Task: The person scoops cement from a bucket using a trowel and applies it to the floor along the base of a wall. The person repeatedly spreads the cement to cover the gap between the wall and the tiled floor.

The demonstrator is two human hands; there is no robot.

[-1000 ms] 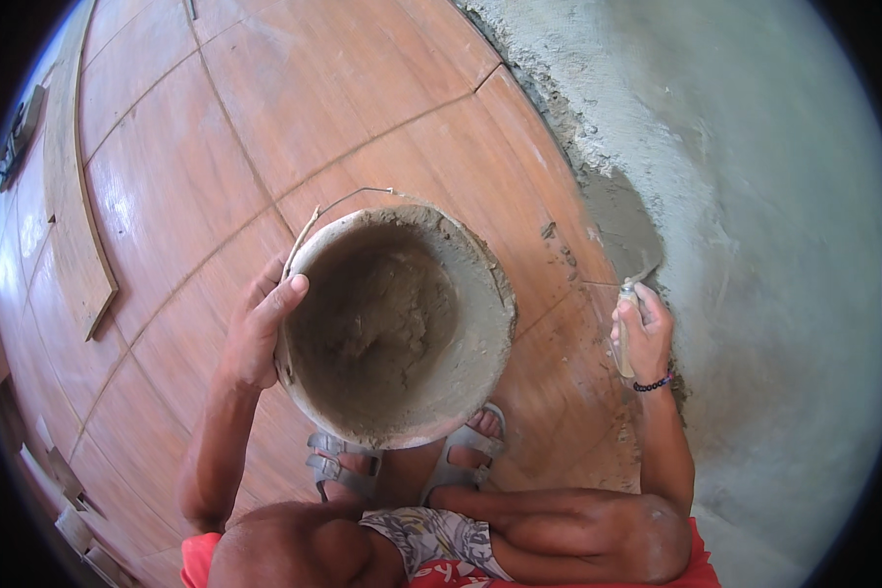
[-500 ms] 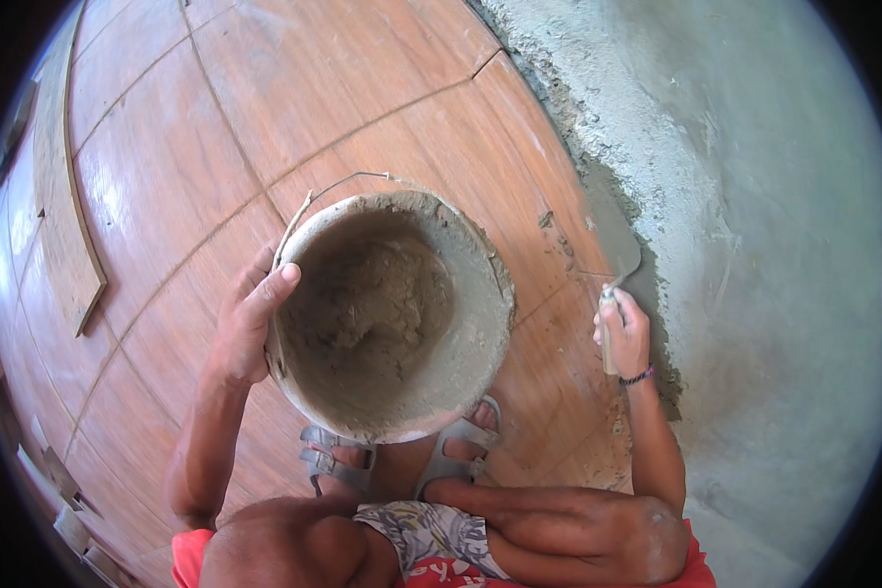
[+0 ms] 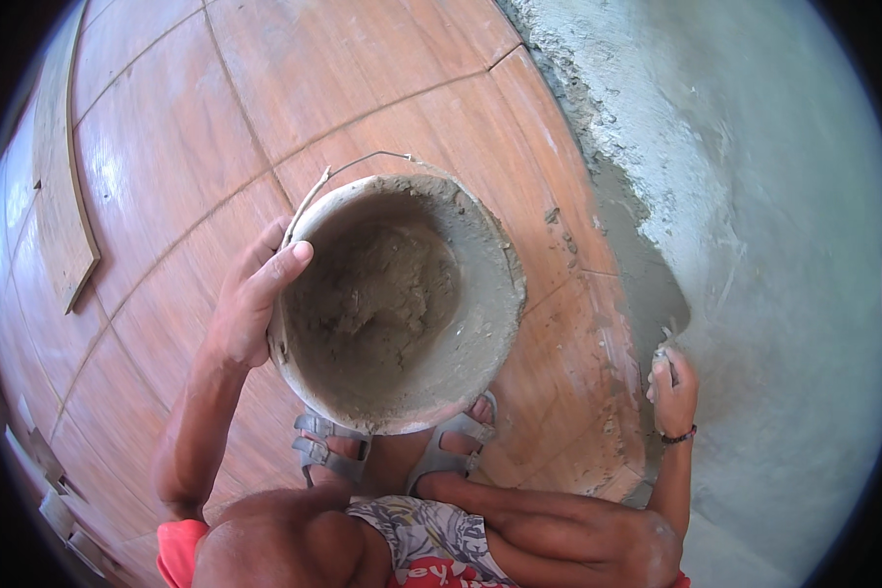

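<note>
Left hand: curled on the rim of a round, pale, mortar-smeared bucket, thumb over the lip, fingers outside.

Right hand: closed in a fist round a small trowel, mostly hidden by the fingers; dark beaded bracelet at the wrist.

Bucket: held tilted, mouth facing up, above a pair of grey strapped sandals; thin wire bail standing beyond the far rim. Contents: grey-brown mortar, lumpy and hollowed, coating the inner wall.

Beside the trowel: strip of smooth, damp grey mortar along the edge of the orange-brown, wood-grained tile floor. Dark crumbs on the tile near that edge.

Beyond the strip: rough, whitish cement band, then a smooth grey-green cement surface, giving the right hand room outward.

Far left: flat, wood-toned plank, well apart from the bucket, tile stretching between.
</note>
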